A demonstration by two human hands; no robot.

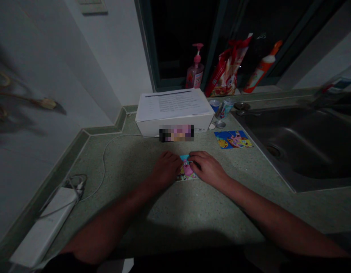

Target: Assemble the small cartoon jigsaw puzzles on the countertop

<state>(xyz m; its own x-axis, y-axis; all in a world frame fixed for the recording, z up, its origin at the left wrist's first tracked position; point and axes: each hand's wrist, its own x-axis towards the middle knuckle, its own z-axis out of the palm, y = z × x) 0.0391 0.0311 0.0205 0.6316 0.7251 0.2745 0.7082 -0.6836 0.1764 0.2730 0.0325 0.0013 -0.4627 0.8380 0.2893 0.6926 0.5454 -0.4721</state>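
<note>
A small printed card (187,170) with a pink cartoon starfish and a blue corner lies on the speckled green countertop (130,212). My left hand (165,169) presses on its left side, and my right hand (207,168) covers its right side with the fingers curled over the edge. The hands hide part of the card. A larger card (233,139) with the same kind of cartoon print lies farther off, beyond my right hand, touching neither hand.
A white box (175,121) topped with printed paper stands ahead. A steel sink (294,148) lies to the right. A pink pump bottle (195,70), a red bag (228,70) and a drink can (225,109) stand behind. A white power strip (44,225) with a cable lies to the left.
</note>
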